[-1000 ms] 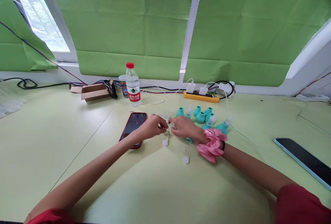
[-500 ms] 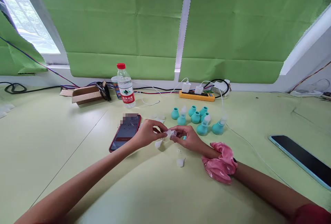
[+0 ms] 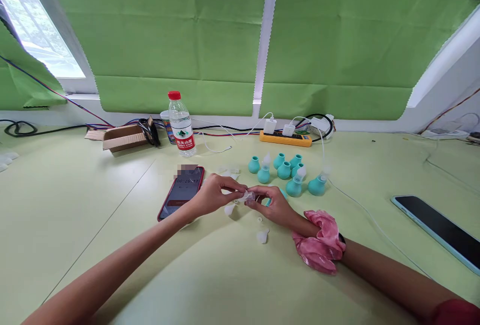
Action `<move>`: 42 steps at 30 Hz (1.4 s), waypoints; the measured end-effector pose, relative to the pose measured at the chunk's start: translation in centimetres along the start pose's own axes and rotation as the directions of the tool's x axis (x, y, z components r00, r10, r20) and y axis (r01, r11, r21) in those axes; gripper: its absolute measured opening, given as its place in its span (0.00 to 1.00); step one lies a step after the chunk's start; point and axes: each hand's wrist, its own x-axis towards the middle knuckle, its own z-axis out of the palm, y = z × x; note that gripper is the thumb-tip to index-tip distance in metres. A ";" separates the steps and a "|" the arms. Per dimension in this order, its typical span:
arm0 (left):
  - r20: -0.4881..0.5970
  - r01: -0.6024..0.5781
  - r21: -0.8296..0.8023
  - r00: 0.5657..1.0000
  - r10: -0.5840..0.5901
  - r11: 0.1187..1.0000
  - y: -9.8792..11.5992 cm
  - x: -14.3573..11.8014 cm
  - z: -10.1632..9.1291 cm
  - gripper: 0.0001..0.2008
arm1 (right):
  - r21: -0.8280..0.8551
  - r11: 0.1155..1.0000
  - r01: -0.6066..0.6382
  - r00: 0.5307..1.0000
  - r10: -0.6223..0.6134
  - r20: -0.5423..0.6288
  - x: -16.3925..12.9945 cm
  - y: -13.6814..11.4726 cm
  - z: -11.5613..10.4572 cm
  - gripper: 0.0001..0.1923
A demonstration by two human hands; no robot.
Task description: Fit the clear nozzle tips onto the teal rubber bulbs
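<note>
Between both hands, over the middle of the table, is a small clear plastic tube piece (image 3: 247, 196). My left hand (image 3: 219, 194) pinches its left end with thumb and forefinger. Closed around its right end are the fingers of my right hand (image 3: 272, 204), with a pink scrunchie (image 3: 319, 242) at the wrist. Part of a teal bulb shows behind the right hand. Below lie a translucent soft tip (image 3: 263, 236) and a tiny ring (image 3: 260, 219); another translucent tip (image 3: 230, 209) rests under the left hand. Teal rubber bulbs (image 3: 284, 170) stand beyond, some with clear tips fitted.
A phone with a red edge (image 3: 182, 192) lies left of my hands, another phone (image 3: 438, 230) far right. Behind stand a water bottle (image 3: 182, 127), a cup (image 3: 167, 127), an open cardboard box (image 3: 125, 137) and an orange power strip (image 3: 285, 138) with cables.
My right hand has turned slightly and its fingers cover the clear piece a little differently. My left hand keeps its pinch, and the things on the table stay in place.
</note>
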 end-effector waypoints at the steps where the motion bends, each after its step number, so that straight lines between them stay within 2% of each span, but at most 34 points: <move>1: 0.000 -0.017 0.017 1.000 0.017 1.000 0.0 0.0 0.0 0.07 | 0.007 1.000 -0.002 1.000 0.002 0.001 0.0 0.1 0.0 0.09; 7: -0.030 -0.125 0.136 0.991 0.130 0.983 -0.1 -0.2 0.2 0.09 | 0.028 1.000 0.000 1.000 0.001 -0.024 0.0 0.2 0.0 0.11; 11: 0.007 -0.269 0.172 0.962 0.272 0.948 -0.2 -0.1 0.3 0.10 | 0.030 1.000 0.007 0.999 -0.006 -0.033 0.0 0.2 0.0 0.11; 14: -0.011 -0.299 0.187 0.952 0.306 0.936 -0.3 0.0 0.3 0.09 | 0.018 1.000 0.005 0.999 -0.004 -0.053 -0.1 0.2 0.0 0.12; 20: 0.007 -0.219 0.131 0.976 0.220 0.967 -0.1 0.2 0.2 0.09 | 0.035 0.999 0.022 0.998 -0.020 -0.065 -0.2 0.2 0.2 0.13; 26: 0.058 -0.079 -0.043 0.995 0.082 0.996 0.3 0.2 0.0 0.09 | 0.036 0.999 0.028 0.996 -0.025 -0.089 -0.4 0.0 0.5 0.13; 33: 0.062 -0.122 0.037 0.991 0.119 0.992 0.9 0.0 0.0 0.09 | 0.101 0.994 0.028 0.990 -0.013 -0.142 -0.5 -0.1 0.4 0.13; 38: 0.136 0.057 -0.133 0.990 -0.039 0.989 1.2 0.0 0.1 0.10 | 0.067 0.994 0.090 0.984 -0.079 -0.158 -0.7 -0.4 0.5 0.13; 42: 0.187 0.177 -0.385 0.976 -0.111 0.906 1.0 0.1 0.4 0.10 | -0.019 0.983 0.184 0.968 -0.184 -0.172 -0.7 -0.7 0.8 0.11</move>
